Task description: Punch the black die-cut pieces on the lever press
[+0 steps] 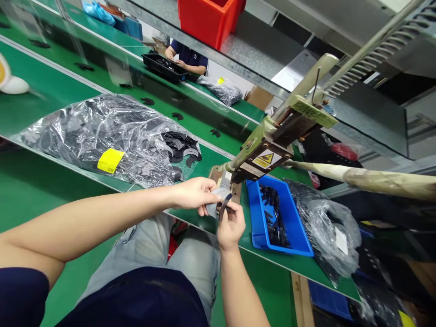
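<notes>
My left hand [196,193] and my right hand [230,225] meet at the front edge of the green bench, just below the base of a hand press [272,145]. Both pinch a thin curved black piece [225,205] between their fingertips, with a small grey part behind it. To the left lies a clear plastic bag [102,136] full of the same black curved pieces, some spilling from its open end [180,147]. A blue tray [282,218] with several dark pieces sits just right of my hands.
The press's long lever [368,179] sticks out to the right. Another clear bag [332,229] lies beyond the blue tray. Loose black pieces ride the green conveyor [146,101]. A person across it works at a black tray [163,66]. A red bin [207,20] sits overhead.
</notes>
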`<state>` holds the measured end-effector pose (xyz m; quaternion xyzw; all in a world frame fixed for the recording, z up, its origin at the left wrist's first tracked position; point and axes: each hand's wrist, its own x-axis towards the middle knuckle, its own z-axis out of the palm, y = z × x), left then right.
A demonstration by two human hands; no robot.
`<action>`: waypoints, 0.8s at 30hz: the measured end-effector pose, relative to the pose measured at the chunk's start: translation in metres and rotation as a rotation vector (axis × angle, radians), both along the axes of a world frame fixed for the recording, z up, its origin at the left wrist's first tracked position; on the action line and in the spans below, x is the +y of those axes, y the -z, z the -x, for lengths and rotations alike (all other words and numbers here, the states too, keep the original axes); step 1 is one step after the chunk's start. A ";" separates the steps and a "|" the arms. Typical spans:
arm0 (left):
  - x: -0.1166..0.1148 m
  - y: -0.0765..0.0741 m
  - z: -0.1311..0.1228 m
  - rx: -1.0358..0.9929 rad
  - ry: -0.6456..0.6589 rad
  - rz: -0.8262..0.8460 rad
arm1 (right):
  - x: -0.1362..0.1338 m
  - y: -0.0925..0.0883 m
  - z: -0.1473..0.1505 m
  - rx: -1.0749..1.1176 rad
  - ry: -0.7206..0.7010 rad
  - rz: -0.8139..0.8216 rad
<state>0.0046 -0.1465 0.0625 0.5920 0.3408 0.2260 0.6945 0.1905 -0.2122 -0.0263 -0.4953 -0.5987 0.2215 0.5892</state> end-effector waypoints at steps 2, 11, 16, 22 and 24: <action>0.000 0.002 0.004 0.097 -0.096 -0.145 | 0.000 -0.002 -0.012 -0.100 -0.026 -0.002; -0.013 0.013 -0.002 0.258 -0.212 -0.792 | 0.002 -0.018 -0.024 -0.373 -0.113 -0.077; -0.007 0.027 -0.011 0.177 -0.216 -0.491 | 0.000 -0.022 -0.024 -0.381 -0.127 -0.092; -0.008 0.030 -0.015 -0.104 -0.190 -0.101 | -0.005 -0.042 -0.040 -0.309 -0.157 -0.038; -0.010 0.031 -0.018 -0.165 -0.061 0.006 | -0.008 -0.049 -0.044 -0.291 -0.190 0.021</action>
